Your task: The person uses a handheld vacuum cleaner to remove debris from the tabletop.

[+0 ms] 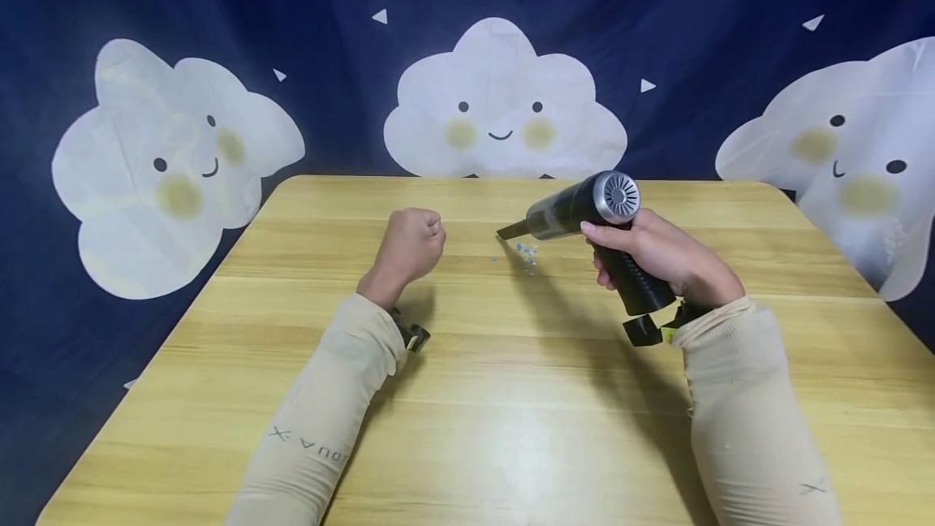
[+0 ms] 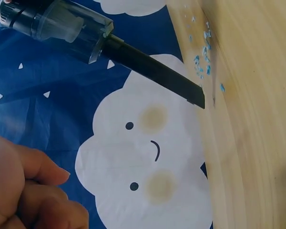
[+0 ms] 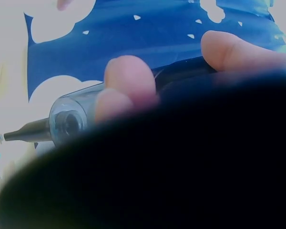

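On the counter of pale yellow wood-grain board (image 1: 467,396), a person works a black pistol-shaped handheld vacuum cleaner with a clear plastic chamber (image 1: 566,213). The right grip, a bare hand (image 1: 657,248), is closed around the handle, with the thumb lying near the handle's top. The vacuum cleaner is held above the right-centre of the counter, its silver, round, slotted end cap (image 1: 618,196) raised and its flat black nozzle (image 2: 155,71) angled down to the left. The nozzle tip is close beside a loose scatter of small blue fragments (image 1: 520,247) on the counter; I cannot tell whether the tip touches the surface. The left grip, also a bare hand (image 1: 412,242), is curled into a fist left of the nozzle and apart from it. Beige fabric sleeves (image 1: 310,420) cover both forearms, with a small black device (image 1: 416,337) worn at each wrist. Behind the counter hangs a dark blue fabric backdrop (image 1: 343,104) printed with white smiling clouds (image 1: 504,92) and small white triangles (image 1: 381,16).
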The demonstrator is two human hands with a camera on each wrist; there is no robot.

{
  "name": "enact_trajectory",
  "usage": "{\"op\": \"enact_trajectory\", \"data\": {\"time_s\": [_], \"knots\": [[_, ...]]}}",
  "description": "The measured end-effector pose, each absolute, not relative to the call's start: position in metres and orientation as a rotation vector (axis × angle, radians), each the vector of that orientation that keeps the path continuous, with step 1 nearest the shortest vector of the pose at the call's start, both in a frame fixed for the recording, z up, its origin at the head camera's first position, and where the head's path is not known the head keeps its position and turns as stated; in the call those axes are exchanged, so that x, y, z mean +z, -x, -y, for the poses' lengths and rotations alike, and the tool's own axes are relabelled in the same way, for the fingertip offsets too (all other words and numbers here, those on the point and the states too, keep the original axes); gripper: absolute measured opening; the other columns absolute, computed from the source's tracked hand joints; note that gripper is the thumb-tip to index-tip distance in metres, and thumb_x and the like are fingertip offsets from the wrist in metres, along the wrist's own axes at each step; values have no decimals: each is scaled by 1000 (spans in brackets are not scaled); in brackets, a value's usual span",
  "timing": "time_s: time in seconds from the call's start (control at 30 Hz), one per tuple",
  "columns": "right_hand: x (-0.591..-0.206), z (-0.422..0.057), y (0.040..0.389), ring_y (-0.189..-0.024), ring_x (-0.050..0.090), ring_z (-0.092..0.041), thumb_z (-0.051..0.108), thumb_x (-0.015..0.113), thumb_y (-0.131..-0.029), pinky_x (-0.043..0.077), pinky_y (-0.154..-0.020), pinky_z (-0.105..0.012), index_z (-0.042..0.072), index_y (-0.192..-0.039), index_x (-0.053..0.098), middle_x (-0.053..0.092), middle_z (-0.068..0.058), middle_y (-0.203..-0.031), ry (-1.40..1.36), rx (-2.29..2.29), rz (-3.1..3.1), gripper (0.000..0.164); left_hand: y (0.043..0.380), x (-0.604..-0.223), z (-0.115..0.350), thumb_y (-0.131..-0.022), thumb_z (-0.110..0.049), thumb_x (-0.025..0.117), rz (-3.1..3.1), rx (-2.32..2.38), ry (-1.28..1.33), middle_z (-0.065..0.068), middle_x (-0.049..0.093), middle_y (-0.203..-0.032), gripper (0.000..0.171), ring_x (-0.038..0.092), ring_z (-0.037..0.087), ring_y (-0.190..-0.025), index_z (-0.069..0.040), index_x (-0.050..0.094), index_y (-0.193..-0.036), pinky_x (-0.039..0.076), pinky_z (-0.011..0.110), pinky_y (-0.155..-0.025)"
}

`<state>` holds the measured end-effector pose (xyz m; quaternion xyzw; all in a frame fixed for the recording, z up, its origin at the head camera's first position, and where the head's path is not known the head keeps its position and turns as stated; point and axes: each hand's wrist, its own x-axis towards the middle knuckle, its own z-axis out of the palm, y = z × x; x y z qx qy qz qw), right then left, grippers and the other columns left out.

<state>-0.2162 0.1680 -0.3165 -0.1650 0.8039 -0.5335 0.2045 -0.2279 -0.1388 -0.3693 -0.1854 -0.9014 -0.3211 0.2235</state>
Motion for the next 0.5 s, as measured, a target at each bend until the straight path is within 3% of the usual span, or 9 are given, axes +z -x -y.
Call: {"op": "enact_trajectory", "data": {"time_s": [0.2, 0.3, 0.37, 0.4, 0.43, 0.5], "knots": [[-317, -169, 216, -61, 61, -22, 37, 53, -97, 54, -59, -34, -2, -112, 45, 58, -10, -73, 452, -1492, -2249, 43, 230, -373, 137, -78, 15, 45, 2469, -848, 559, -1, 13, -56, 46, 11, 15, -53, -14, 17, -56, 14, 28, -51], [-318, -168, 217, -60, 61, -21, 37, 53, -97, 54, -59, -34, -2, -110, 46, 58, -11, -73, 453, -1492, -2248, 41, 230, -374, 137, -87, 8, 52, 2485, -848, 578, 5, 37, -60, 30, 34, 20, -55, -6, 40, -63, 33, 29, -51], [-319, -167, 217, -60, 61, -21, 36, 52, -98, 54, -58, -34, -3, -109, 47, 58, -11, -73, 454, -1494, -2248, 41, 229, -373, 137, -90, -5, 59, 2528, -874, 577, 15, 56, -91, 8, 54, 27, -79, 1, 55, -93, 48, 38, -70], [-319, -167, 217, -60, 61, -21, 36, 52, -98, 54, -58, -34, -3, -109, 47, 58, -11, -73, 453, -1495, -2249, 41, 229, -373, 137, -91, -14, 61, 2557, -892, 568, 18, 55, -114, 29, 54, 31, -100, 1, 52, -115, 49, 44, -83], [-319, -167, 217, -59, 61, -21, 36, 52, -98, 54, -58, -34, -2, -109, 47, 58, -11, -73, 452, -1497, -2249, 40, 229, -372, 137, -91, -23, 64, 2584, -915, 554, 19, 43, -135, 52, 46, 34, -119, -2, 42, -133, 44, 51, -95], [-320, -166, 218, -59, 61, -21, 36, 52, -98, 54, -58, -34, -2, -109, 47, 58, -11, -73, 454, -1498, -2249, 40, 229, -372, 138, -88, -38, 65, 2632, -954, 510, 17, 13, -156, 82, 23, 37, -137, -11, 17, -150, 32, 59, -105]]}}
